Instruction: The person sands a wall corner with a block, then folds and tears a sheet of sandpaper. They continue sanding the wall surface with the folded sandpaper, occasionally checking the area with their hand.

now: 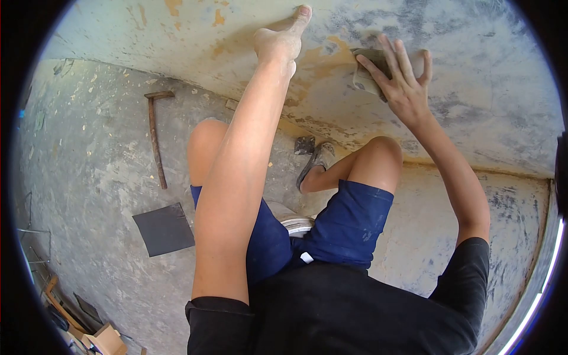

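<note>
Grey-green sheet (366, 82), paler lower corner, beneath right hand (407, 90)

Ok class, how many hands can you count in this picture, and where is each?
2: the left hand, at the wall near the top middle, and the right hand, further right, spread over a dark sheet against the wall.

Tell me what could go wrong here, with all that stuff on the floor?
Someone might trip over the hammer lying on the floor. The dark square sheet could slide if stepped on. And the right hand might slip off its sandpaper piece, perhaps scraping its fingers on the wall.
</note>
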The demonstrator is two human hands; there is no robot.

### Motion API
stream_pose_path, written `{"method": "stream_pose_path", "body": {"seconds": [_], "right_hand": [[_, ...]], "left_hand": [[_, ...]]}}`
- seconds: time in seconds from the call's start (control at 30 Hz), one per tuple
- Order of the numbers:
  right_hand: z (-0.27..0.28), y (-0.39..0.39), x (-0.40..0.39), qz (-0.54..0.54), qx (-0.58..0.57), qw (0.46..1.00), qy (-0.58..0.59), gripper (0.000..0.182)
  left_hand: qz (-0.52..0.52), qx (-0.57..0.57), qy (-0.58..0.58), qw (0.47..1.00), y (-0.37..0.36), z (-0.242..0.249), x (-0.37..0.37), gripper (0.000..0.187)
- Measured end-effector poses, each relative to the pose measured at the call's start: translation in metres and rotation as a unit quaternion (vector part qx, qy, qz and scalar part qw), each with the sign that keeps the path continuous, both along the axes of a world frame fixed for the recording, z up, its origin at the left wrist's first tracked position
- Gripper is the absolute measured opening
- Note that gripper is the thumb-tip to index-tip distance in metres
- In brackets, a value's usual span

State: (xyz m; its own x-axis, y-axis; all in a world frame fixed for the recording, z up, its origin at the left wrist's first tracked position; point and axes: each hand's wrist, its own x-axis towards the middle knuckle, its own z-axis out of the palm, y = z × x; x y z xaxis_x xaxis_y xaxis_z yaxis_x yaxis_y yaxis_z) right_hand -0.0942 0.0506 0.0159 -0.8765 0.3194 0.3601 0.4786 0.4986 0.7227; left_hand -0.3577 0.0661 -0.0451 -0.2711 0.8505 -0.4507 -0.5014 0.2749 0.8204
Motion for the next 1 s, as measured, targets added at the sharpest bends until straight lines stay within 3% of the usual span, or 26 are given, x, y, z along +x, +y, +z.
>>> {"method": "stream_pose_path", "body": {"seconds": [0.07,0.17,0.27,0.43,0.67,0.87,1.0], "right_hand": [[-0.003,-0.001,-0.017,-0.028,-0.012,0.999,-0.027,0.050],[-0.018,0.004,-0.048,-0.039,0.000,0.998,-0.057,0.051],[-0.018,0.003,-0.044,-0.051,-0.011,0.997,-0.064,0.050],[-0.003,-0.003,0.004,-0.026,-0.012,0.999,0.027,0.051],[-0.029,0.008,-0.068,-0.045,-0.005,0.999,0.000,0.054],[-0.015,-0.004,-0.009,-0.026,-0.009,0.999,0.041,0.054],[-0.015,-0.004,-0.010,-0.047,0.007,0.999,0.026,0.055]], "left_hand": [[0.001,0.093,-0.003,0.996,0.001,-0.008,0.001,0.090],[0.015,0.041,-0.009,0.999,0.001,0.000,0.002,0.088],[-0.003,0.062,0.008,0.998,-0.001,0.002,-0.001,0.088],[-0.001,0.069,0.014,0.997,0.000,-0.002,-0.004,0.087],[0.012,0.089,-0.010,0.996,0.002,-0.004,-0.002,0.087],[0.000,0.067,0.014,0.998,0.002,-0.002,-0.004,0.088],[-0.001,0.061,0.015,0.998,0.002,-0.002,-0.002,0.088]]}}
